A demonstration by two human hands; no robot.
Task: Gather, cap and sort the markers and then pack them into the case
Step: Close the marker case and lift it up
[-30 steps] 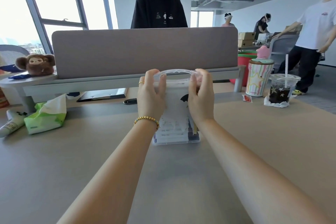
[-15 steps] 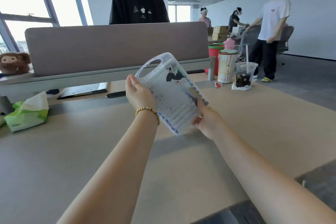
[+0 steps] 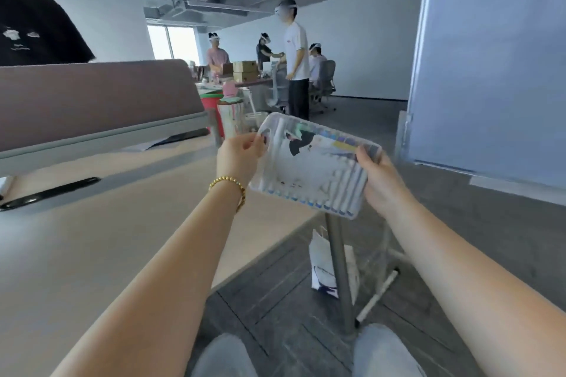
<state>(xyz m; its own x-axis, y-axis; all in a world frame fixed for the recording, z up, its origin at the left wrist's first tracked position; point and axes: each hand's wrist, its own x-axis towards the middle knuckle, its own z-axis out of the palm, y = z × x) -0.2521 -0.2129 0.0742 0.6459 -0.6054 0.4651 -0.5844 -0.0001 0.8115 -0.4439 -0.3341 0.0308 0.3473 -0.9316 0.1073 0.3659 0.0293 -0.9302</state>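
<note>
So I've got the clear plastic marker case (image 3: 312,162) up in the air, out past the right-hand end of the beige tabletop (image 3: 101,223) and over the dark floor, both hands on it. Left hand (image 3: 240,156) pinches the handle end, right hand (image 3: 378,177) has its fingers curled round the opposite end. One case, with a single row of white-barrelled markers (image 3: 340,190) inside; too blurry to count, more than ten I'd guess. Looks like the start: nothing out yet. Next move, I reckon, is getting it back over the table and opening it.
</note>
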